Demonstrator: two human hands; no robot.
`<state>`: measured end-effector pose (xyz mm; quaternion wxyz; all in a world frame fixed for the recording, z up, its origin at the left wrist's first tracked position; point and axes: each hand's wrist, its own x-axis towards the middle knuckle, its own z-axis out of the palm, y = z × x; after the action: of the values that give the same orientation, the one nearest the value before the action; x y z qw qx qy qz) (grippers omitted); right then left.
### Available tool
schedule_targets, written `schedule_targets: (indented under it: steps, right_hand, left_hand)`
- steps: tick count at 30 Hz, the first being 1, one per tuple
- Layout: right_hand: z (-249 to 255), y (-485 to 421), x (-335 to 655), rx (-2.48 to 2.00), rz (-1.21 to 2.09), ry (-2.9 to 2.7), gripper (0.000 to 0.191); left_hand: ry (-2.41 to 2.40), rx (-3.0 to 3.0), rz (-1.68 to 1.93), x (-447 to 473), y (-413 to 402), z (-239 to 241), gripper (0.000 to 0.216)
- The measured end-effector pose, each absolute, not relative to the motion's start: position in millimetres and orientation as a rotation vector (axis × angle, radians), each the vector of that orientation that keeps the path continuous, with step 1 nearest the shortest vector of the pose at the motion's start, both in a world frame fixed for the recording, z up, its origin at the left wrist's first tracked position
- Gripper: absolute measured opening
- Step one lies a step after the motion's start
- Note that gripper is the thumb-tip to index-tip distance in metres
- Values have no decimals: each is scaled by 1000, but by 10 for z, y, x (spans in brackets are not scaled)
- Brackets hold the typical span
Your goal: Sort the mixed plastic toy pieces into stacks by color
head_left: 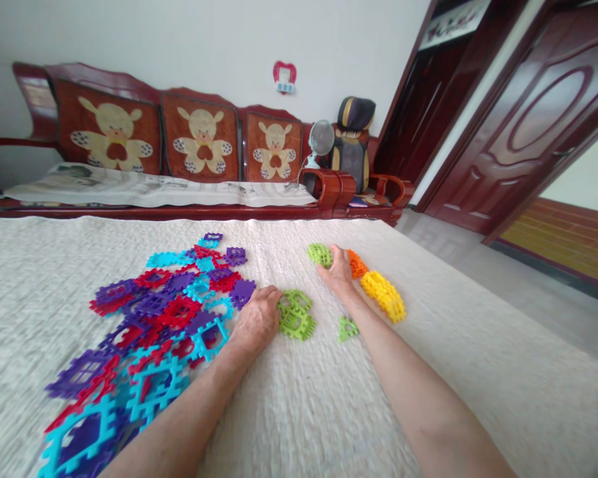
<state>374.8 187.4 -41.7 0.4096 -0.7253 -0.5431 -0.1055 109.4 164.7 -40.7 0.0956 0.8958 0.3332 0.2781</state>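
Note:
Thumb and fingers of my right hand (337, 271) close around a small stack of light green interlocking plastic building pieces (319, 253). My left hand (258, 315) is curled at the left edge of a loose group of green building pieces (297, 316), fingers together and touching it; its fingertips are partly hidden. A single green triangular piece (347, 328) lies beside my right forearm. Just beyond my right wrist is an orange stack (357, 263), partly covered by the hand. A row of yellow pieces (383, 296) lies to its right.
A large spread of purple, red and turquoise building pieces (179, 309) covers the left of the table, whose cloth (458, 332) is pale and textured. Behind stand a wooden sofa (204, 211) with bear-patterned cushions, a small fan (321, 137) and a chair (351, 162).

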Motion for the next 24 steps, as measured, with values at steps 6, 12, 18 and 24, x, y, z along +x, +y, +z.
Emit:
schedule_targets:
  steps: [6, 12, 18, 24]
  right_hand:
    - [-304, 1817, 3711, -1814, -221, -1365, 63]
    - [15, 1657, 3639, -1907, -64, -1400, 39]
    - [390, 1129, 3571, -2049, 509, -1939, 39]
    - [570, 643, 3535, -2071, 654, -2296, 56]
  left_hand:
    - [997, 2649, 857, 1087, 1646, -419, 38]
    - [993, 2630, 836, 1087, 1645, -403, 38]
    - [988, 2640, 797, 1084, 1648, -393, 37]
    - [1003, 2646, 763, 1085, 1628, -351, 38]
